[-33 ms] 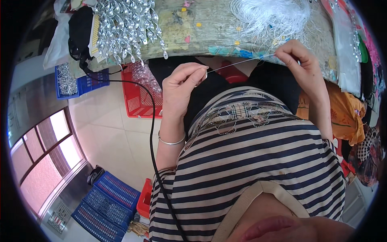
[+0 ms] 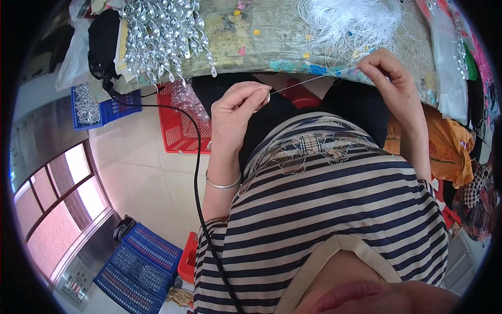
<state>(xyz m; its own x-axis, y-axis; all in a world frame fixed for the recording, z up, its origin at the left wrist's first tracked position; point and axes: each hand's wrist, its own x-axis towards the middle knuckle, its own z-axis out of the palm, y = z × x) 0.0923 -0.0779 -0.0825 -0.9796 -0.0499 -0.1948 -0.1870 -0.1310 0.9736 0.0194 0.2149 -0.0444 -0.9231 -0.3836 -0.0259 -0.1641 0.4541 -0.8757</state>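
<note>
My left hand [image 2: 234, 111] is closed in a pinch, thumb against forefinger, over my lap near the table edge. A small shiny piece [image 2: 269, 97] peeks out at its fingertips; most of it is hidden, so its kind cannot be made out. From there a thin white thread [image 2: 303, 82] runs taut, up and rightward, to my right hand [image 2: 391, 76], which pinches its other end between thumb and forefinger. Behind the right hand, on the table, lies a loose tangle of white threads [image 2: 351, 26]. Strands of silvery twisted pendants [image 2: 166, 39] hang together at the table's left.
The worn table [image 2: 243, 60] carries scattered scraps. A black cable [image 2: 198, 157] curves down past my left arm. Below stand a red basket [image 2: 175, 133] and a blue basket [image 2: 115, 111]. Blue trays [image 2: 138, 267] lie lower left; an orange bag [image 2: 447, 149] sits at right.
</note>
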